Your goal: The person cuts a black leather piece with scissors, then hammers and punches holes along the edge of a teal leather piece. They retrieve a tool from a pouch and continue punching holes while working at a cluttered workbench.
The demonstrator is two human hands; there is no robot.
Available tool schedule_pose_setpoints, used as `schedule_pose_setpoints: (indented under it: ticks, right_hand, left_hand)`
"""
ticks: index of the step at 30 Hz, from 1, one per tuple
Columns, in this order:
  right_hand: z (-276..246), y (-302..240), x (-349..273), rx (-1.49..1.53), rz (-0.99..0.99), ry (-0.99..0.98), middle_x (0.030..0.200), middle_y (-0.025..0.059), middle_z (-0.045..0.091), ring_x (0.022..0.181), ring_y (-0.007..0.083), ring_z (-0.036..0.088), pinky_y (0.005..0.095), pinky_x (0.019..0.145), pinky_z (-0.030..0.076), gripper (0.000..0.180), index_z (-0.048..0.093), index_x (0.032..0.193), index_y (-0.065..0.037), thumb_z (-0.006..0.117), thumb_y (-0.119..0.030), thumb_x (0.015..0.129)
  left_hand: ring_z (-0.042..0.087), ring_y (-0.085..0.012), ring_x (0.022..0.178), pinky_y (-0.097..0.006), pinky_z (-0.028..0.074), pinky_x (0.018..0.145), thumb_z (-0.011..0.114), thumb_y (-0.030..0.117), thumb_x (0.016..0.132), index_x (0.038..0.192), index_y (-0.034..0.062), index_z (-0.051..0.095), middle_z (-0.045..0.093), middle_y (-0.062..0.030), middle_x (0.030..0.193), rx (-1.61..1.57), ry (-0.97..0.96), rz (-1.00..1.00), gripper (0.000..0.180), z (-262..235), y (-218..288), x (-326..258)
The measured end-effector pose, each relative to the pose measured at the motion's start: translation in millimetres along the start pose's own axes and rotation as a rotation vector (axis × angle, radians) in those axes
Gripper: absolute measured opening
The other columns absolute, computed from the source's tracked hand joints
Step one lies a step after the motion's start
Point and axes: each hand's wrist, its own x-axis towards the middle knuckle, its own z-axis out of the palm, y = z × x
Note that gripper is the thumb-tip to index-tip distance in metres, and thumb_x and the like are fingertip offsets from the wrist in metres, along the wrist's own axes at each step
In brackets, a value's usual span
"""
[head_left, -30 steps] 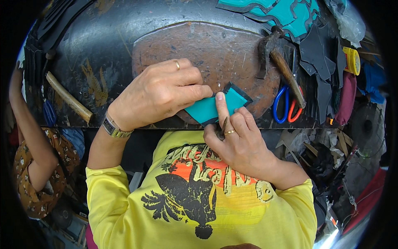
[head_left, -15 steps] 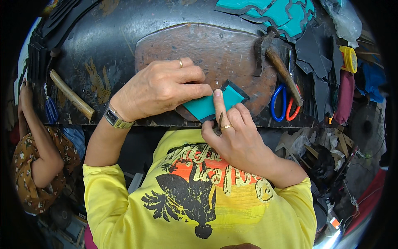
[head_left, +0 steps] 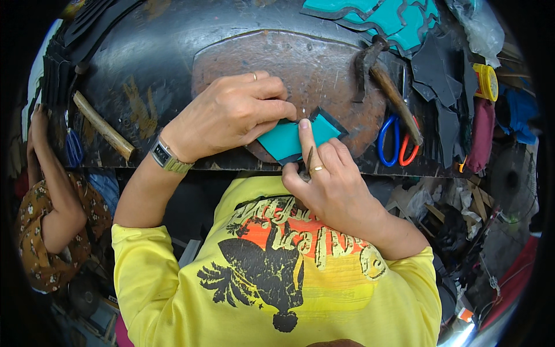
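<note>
A small teal piece with black edging (head_left: 283, 143) lies on a worn brown board (head_left: 248, 55) near the table's front edge. My left hand (head_left: 234, 115) reaches over it from the left, thumb and fingertips pinched on its upper edge. My right hand (head_left: 338, 188) comes from the lower right, its index finger stretched out and pressing on the teal piece beside the left fingertips. A thin pointed tool (head_left: 309, 157) is tucked between the thumb and the curled fingers of that hand; its lower end is hidden in the palm.
A hammer (head_left: 399, 95) and scissors with blue and red handles (head_left: 388, 141) lie to the right. Teal cut pieces (head_left: 399, 26) and dark grey ones (head_left: 436, 69) are stacked beyond. On the left lie a wooden-handled tool (head_left: 103, 126) and another person's arm (head_left: 55, 179).
The teal piece has tilted slightly under my hands. My left hand has shifted a little, its fingertips still on the upper edge. The right index finger stays pressed down.
</note>
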Motion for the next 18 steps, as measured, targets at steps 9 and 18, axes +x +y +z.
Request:
schedule_pose_setpoints:
  ticks: [9, 18]
  right_hand:
    - [-5, 29, -16, 0.369, 0.096, 0.251, 0.131, 0.0292, 0.065, 0.091, 0.0308, 0.064, 0.0404, 0.086, 0.052, 0.037, 0.066, 0.106, -0.006, 0.077, -0.006, 0.071]
    - [9, 103, -46, -0.016, 0.665, 0.446, 0.112, 0.0181, 0.072, 0.096, 0.0382, 0.066, 0.0455, 0.084, 0.053, 0.051, 0.067, 0.124, -0.01, 0.065, 0.008, 0.077]
  left_hand:
    - [0.065, -0.0293, 0.088, -0.039, 0.054, 0.078, 0.076, 0.001, 0.078, 0.105, 0.0077, 0.073, 0.063, -0.0086, 0.094, 0.07, 0.022, -0.007, 0.029, -2, 11, 1]
    - [0.064, -0.0288, 0.088, -0.04, 0.053, 0.076, 0.072, -0.002, 0.081, 0.104, 0.0063, 0.072, 0.061, -0.0095, 0.091, 0.142, 0.26, -0.271, 0.024, 37, 54, 0]
